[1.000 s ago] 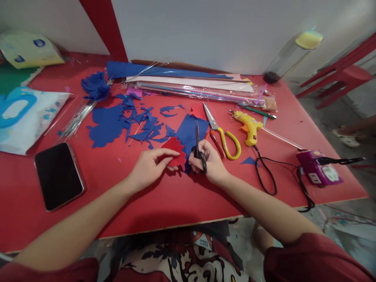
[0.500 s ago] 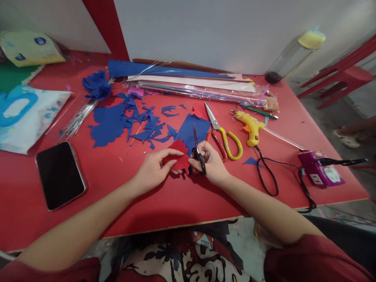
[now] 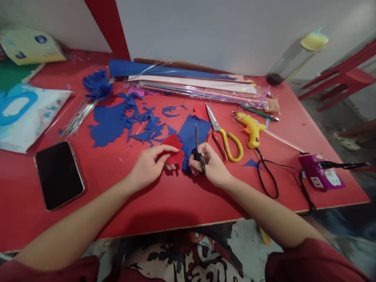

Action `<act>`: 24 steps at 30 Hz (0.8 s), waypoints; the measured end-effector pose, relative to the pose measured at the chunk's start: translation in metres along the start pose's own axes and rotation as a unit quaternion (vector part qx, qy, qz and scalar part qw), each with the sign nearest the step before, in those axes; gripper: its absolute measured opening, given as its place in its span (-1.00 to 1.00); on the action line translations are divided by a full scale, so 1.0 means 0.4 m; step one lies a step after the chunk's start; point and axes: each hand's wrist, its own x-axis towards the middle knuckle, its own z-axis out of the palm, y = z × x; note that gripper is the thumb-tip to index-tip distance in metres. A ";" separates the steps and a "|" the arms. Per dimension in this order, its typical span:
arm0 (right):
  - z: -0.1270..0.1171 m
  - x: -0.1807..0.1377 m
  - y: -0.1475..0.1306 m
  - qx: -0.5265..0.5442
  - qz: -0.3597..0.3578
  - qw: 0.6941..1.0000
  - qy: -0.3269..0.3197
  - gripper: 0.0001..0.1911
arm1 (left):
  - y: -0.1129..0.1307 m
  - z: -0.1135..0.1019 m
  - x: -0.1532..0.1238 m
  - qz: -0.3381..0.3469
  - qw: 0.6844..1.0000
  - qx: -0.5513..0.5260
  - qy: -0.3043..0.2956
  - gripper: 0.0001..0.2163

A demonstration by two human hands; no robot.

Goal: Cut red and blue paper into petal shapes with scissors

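My left hand (image 3: pixel 151 162) pinches a red scalloped cutout (image 3: pixel 175 148) between thumb and fingers, its wavy edge facing right. My right hand (image 3: pixel 210 162) has its fingers round black-handled scissors (image 3: pixel 200 158), whose blades point away from me. A blue sheet (image 3: pixel 192 131) with a ragged near edge lies beneath and beside the right hand's fingertips; whether they touch it I cannot tell. Just right of that hand are large scissors (image 3: pixel 223 137) with yellow and red handles. Blue scraps (image 3: pixel 147 125) are scattered beyond the hands, beside a larger blue cutout piece (image 3: pixel 108 123).
A phone (image 3: pixel 60 174) lies at the left, below a wipes packet (image 3: pixel 35 117) and a blue paper flower (image 3: pixel 96 84). Rolled sheets and wrapped sticks (image 3: pixel 199 90) line the back. At the right are a yellow glue gun (image 3: pixel 251 129), a purple power box (image 3: pixel 320 172) and a bottle (image 3: pixel 293 58).
My left hand has drawn the red cutout left, away from my right hand, exposing more of the blue sheet. The scissors stay in my right hand, nearly in place.
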 end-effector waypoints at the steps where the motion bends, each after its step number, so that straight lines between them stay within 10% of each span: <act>1: -0.001 -0.001 0.000 0.002 0.002 1.000 -0.015 -0.53 | 0.001 -0.003 0.001 0.003 1.000 0.015 0.008 -0.80; 24: -0.034 -0.017 0.001 0.114 0.032 0.974 -0.192 -0.44 | 0.115 -0.072 0.036 0.054 0.973 0.200 0.105 -0.68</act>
